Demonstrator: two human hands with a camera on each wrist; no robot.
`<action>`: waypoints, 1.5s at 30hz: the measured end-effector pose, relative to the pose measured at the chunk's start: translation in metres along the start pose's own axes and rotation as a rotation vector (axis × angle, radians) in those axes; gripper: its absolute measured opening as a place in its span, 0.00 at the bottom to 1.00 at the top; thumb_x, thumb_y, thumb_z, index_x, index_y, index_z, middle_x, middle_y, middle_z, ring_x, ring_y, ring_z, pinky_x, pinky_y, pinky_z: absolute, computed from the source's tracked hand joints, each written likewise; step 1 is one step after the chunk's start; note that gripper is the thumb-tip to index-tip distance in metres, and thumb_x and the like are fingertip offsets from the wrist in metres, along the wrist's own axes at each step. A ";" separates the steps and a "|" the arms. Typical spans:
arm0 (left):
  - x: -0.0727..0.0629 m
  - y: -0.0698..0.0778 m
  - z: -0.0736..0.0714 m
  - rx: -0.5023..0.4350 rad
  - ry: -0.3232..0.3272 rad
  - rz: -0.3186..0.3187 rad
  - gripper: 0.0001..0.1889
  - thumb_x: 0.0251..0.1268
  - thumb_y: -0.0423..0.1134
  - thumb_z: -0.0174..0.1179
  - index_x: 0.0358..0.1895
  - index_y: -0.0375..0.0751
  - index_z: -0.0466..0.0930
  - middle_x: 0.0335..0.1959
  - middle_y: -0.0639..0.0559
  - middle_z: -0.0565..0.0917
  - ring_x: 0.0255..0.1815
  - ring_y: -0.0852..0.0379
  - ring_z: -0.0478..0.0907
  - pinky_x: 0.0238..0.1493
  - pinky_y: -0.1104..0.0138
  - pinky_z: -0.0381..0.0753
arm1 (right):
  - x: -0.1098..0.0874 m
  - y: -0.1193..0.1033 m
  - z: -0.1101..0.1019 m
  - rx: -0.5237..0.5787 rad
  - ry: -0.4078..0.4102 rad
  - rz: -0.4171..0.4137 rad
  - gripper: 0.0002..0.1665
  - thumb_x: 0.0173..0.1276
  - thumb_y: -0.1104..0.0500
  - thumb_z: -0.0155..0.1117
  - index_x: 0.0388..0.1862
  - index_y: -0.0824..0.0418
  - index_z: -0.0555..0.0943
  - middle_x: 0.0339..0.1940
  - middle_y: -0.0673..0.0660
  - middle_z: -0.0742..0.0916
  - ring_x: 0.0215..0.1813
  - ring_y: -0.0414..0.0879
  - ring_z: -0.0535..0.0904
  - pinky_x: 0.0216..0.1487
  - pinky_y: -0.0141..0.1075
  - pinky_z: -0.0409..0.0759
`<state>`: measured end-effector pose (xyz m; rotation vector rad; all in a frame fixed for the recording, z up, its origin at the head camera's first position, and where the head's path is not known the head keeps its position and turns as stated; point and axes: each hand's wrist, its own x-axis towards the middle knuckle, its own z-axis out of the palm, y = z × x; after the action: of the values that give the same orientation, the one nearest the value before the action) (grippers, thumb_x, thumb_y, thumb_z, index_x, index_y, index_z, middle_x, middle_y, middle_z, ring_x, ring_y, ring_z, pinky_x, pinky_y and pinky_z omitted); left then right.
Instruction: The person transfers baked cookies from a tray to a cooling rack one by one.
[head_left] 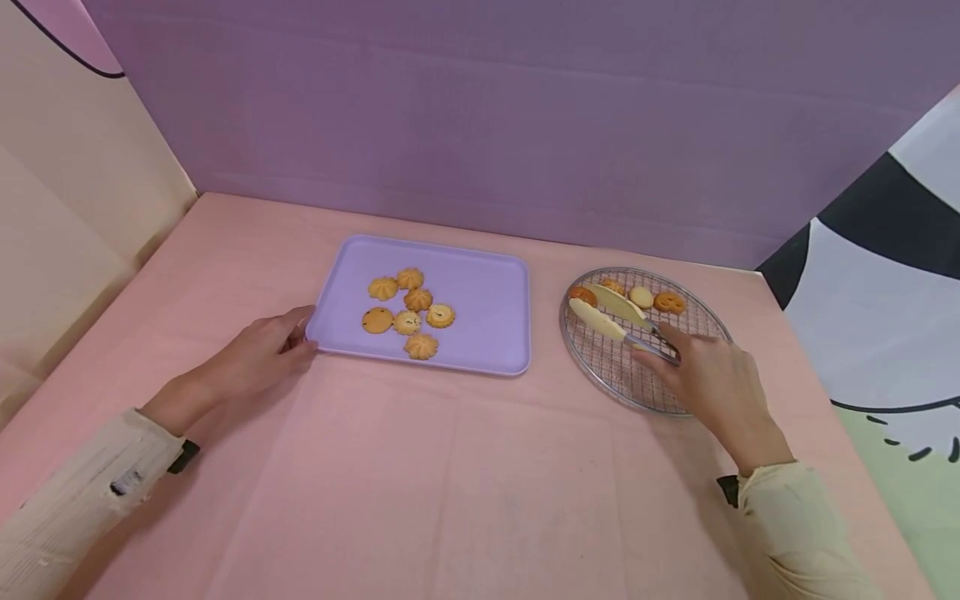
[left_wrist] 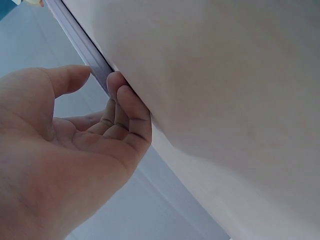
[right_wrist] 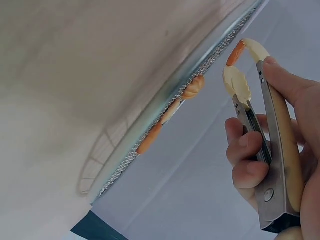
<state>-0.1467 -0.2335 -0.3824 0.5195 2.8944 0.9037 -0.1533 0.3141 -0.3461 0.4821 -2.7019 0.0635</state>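
Observation:
My right hand point(head_left: 720, 383) grips a pair of metal tongs point(right_wrist: 280, 150) with cream-coloured tips. Between those tips is an orange-brown cookie point(right_wrist: 235, 53), raised off the round wire rack point(head_left: 630, 387). On the rack lie a pretzel-shaped cookie point(head_left: 669, 302), a pale round cookie point(head_left: 641, 297) and a ridged cookie point(head_left: 612, 287), partly hidden by the tongs. My left hand point(head_left: 258, 354) holds the near left corner of a purple tray point(head_left: 487, 292), thumb and curled fingers at its rim. Several cookies sit on the tray, among them a swirled cookie point(head_left: 421, 347) and a flat round cookie point(head_left: 377, 320).
A pink cloth point(head_left: 465, 475) covers the table. Behind it rises a purple backdrop point(head_left: 480, 125), with a pale panel on the left and a patterned one on the right. Tray and rack stand side by side, a narrow strip of cloth between them.

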 end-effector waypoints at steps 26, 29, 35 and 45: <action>-0.001 0.003 -0.003 -0.011 0.000 0.010 0.25 0.72 0.34 0.57 0.66 0.25 0.65 0.30 0.50 0.73 0.33 0.55 0.71 0.33 0.65 0.69 | 0.000 0.010 0.008 0.016 -0.068 0.049 0.33 0.59 0.40 0.73 0.51 0.65 0.84 0.08 0.49 0.69 0.15 0.45 0.63 0.13 0.37 0.61; -0.001 0.004 -0.003 -0.016 0.001 0.012 0.24 0.72 0.34 0.57 0.65 0.26 0.66 0.30 0.50 0.73 0.33 0.55 0.70 0.33 0.66 0.68 | -0.001 0.009 0.005 0.019 -0.082 0.062 0.34 0.60 0.39 0.73 0.53 0.65 0.83 0.09 0.49 0.69 0.16 0.45 0.63 0.14 0.37 0.61; 0.000 0.003 -0.002 -0.016 0.002 0.010 0.21 0.71 0.34 0.57 0.62 0.28 0.68 0.29 0.50 0.72 0.33 0.54 0.70 0.33 0.66 0.69 | -0.001 0.005 0.002 0.024 -0.059 0.055 0.35 0.60 0.40 0.73 0.54 0.65 0.83 0.10 0.50 0.71 0.15 0.46 0.64 0.13 0.38 0.61; 0.001 0.000 0.000 0.001 0.005 -0.002 0.24 0.71 0.33 0.56 0.66 0.26 0.66 0.29 0.49 0.73 0.34 0.52 0.72 0.35 0.63 0.70 | 0.000 -0.015 -0.001 0.014 -0.005 -0.038 0.33 0.58 0.42 0.75 0.52 0.65 0.83 0.10 0.50 0.71 0.14 0.43 0.62 0.15 0.35 0.60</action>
<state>-0.1476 -0.2333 -0.3821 0.5144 2.8992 0.9052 -0.1478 0.3007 -0.3453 0.5385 -2.6976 0.0711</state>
